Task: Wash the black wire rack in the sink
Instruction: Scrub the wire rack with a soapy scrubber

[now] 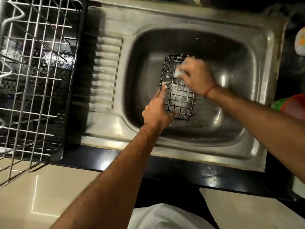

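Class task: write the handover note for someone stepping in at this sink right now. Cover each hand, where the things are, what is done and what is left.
Left hand: fingers straight, steadying the near-left edge of the black wire rack.
Right hand: curled round a soapy scrubber, pressed on the rack's far part.
Rack: lies flat in the sink basin, foam on its wires.
Done: soaping is under way.
Left: finish scrubbing, rinse off the foam; the dish drainer stands to the left of the sink, probably for drying.
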The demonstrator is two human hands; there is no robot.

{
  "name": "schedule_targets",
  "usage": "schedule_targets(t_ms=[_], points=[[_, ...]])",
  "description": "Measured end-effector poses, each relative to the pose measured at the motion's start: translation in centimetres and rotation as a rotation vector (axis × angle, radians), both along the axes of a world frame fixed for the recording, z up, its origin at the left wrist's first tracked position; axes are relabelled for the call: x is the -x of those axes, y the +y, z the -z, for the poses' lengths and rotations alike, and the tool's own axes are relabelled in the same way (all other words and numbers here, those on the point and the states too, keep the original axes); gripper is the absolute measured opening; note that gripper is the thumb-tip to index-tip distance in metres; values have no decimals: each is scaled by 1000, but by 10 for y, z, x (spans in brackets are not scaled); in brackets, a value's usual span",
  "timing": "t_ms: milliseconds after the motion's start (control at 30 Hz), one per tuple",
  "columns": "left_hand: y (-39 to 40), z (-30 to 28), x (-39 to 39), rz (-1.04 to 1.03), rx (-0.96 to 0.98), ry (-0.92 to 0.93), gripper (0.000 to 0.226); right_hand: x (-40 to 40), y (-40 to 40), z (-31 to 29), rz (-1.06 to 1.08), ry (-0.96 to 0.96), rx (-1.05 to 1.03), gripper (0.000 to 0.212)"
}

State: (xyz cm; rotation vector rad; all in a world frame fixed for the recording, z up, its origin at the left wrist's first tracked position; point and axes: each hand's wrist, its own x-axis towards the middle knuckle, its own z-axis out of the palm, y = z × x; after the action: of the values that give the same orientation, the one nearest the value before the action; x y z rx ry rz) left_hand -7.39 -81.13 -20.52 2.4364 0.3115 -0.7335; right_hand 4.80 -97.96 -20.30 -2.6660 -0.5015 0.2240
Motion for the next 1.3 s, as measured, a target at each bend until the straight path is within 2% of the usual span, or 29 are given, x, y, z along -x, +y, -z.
schedule_targets(t_ms=[100, 167, 367, 467, 533, 633, 733, 900, 967, 1067, 1167, 1233, 1300], points=[[0, 0, 0, 7, 5, -5, 117, 73, -6, -8, -325, 134, -21, 16], [-1, 1, 1, -2, 10, -5, 119, 71, -3, -5, -383, 138, -7, 14], [-1, 1, 3, -9, 25, -7, 123, -52, 24, 0, 139, -86, 65, 18], [-1, -1, 3, -25, 28, -4, 124, -45, 28, -1, 179, -86, 75, 19], [-1, 1, 4, -52, 43, -6, 123, -14, 24, 0, 45, -71, 62, 20], [-1, 2, 3, -104, 65, -5, 121, 45, 17, -7, -248, 48, 2, 16], [-1, 6, 3, -134, 73, 32, 126, 49, 19, -10, -406, 72, 13, 17], [-1, 12, 3, -183, 102, 62, 115, -46, 43, -9, -34, -98, 120, 19], [0, 11, 3, -218, 129, 96, 113, -59, 48, -11, 8, -85, 151, 22], [1, 12, 1, -253, 156, 121, 103, -24, 49, -14, -200, -98, 217, 21], [1, 10, 1, -255, 184, 166, 89, 32, 37, -16, -425, -11, 119, 16], [1, 11, 1, -237, 181, 164, 81, 51, 30, -17, -502, 89, 22, 15], [2, 14, 2, -224, 163, 165, 83, 46, 32, -18, -515, 124, 6, 13]])
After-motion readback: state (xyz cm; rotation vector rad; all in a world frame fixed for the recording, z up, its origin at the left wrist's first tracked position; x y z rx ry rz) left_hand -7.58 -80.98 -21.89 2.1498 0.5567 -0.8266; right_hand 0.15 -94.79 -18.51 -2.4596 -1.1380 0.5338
